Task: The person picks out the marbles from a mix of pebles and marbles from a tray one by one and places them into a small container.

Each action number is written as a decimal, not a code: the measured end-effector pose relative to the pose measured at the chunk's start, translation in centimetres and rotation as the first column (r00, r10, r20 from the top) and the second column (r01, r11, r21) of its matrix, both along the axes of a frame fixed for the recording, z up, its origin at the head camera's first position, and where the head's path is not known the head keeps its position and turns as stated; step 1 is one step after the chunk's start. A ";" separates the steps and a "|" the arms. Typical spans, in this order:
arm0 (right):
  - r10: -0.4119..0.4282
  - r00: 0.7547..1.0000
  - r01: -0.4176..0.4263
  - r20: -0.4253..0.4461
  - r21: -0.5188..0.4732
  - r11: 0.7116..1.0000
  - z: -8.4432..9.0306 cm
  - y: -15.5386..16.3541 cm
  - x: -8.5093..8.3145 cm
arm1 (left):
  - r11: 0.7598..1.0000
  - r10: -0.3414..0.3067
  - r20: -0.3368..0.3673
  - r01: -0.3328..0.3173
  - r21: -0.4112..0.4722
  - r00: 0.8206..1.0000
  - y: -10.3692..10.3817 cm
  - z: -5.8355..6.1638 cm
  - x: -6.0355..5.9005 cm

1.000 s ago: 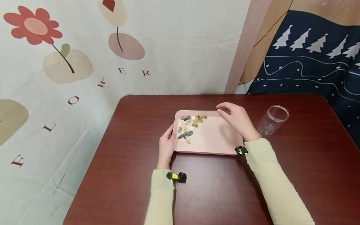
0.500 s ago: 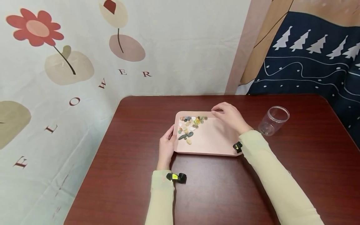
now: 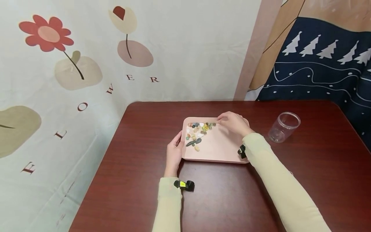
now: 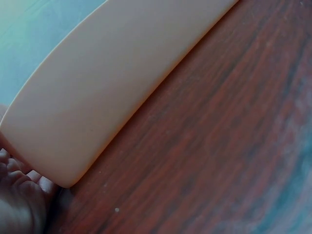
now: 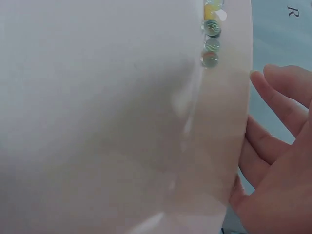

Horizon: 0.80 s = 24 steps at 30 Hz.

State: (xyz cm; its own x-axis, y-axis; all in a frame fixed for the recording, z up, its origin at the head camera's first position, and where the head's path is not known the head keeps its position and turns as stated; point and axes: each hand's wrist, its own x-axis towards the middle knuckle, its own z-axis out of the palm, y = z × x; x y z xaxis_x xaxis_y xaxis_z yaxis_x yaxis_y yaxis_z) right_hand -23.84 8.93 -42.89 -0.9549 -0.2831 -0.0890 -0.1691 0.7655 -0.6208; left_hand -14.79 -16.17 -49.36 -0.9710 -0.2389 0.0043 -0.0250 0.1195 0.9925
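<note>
Backdrop (image 3: 185,38): lettered "FLOWER"
Left hand (image 3: 175,154): grasping pink tray (image 3: 220,148)
Right hand (image 3: 234,124): relaxed fingers touching far rim
Contents: marbles (image 5: 212,28), pebbles (image 3: 198,140)

One tray (image 3: 220,148), one clear jar (image 3: 284,127), one desk (image 3: 220,199), one left hand (image 3: 174,154) and one right hand (image 3: 234,124) are counted; two large dark stones (image 3: 190,143) are seen, smaller pebbles (image 3: 197,148) being too crowded for counting.

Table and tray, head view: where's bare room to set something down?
Free: tabletop nearside of the tray, between the sleeves; tabletop right of the clear jar; tray floor right of the pebbles.
Crowded: tray's far-left part, with pebbles and marbles; left hand at its left edge, right hand by the far rim.
</note>
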 end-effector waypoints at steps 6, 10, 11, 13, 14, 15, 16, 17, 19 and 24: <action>0.038 0.999 -0.040 -0.036 -0.042 0.998 -0.9 -0.1 -0.3 | 1.000 -0.015 0.005 0.015 0.006 1.000 0.1 -0.3 0.0; 0.052 0.996 -0.053 -0.067 -0.016 0.998 -1.3 -0.5 -0.4 | 1.000 -0.008 0.002 0.008 0.007 1.000 0.0 -0.3 -0.1; 0.056 0.996 -0.057 -0.075 -0.004 0.998 -1.3 -0.6 -0.4 | 1.000 -0.005 0.001 0.005 0.004 1.000 0.0 -0.3 -0.1; 0.054 0.994 -0.052 -0.091 0.025 0.998 -1.4 -0.7 -0.5 | 1.000 -0.002 -0.001 0.002 -0.001 1.000 0.1 -0.3 -0.1; 0.055 0.994 -0.052 -0.096 0.039 0.998 -1.5 -0.8 -0.5 | 1.000 -0.002 -0.002 0.002 -0.004 1.000 0.1 -0.3 -0.1; 0.053 0.994 -0.048 -0.100 0.047 0.998 -1.6 -0.8 -0.5 | 1.000 -0.003 -0.003 0.003 -0.003 1.000 0.1 -0.2 -0.1; 0.050 0.993 -0.044 -0.103 0.055 0.997 -1.6 -0.9 -0.5 | 1.000 -0.003 -0.003 0.002 -0.003 1.000 0.1 -0.2 -0.1; 0.046 0.993 -0.040 -0.107 0.064 0.997 -1.7 -1.0 -0.6 | 1.000 -0.002 -0.004 0.002 -0.003 1.000 0.1 -0.2 -0.1; 0.036 0.994 -0.028 -0.102 0.072 0.997 -1.8 -1.2 -0.6 | 1.000 -0.002 -0.003 0.002 0.002 1.000 0.1 -0.2 -0.2; 0.018 0.996 -0.010 -0.088 0.087 0.996 -2.1 -1.7 -0.7 | 1.000 0.003 -0.008 -0.003 0.002 1.000 0.0 -0.1 -0.1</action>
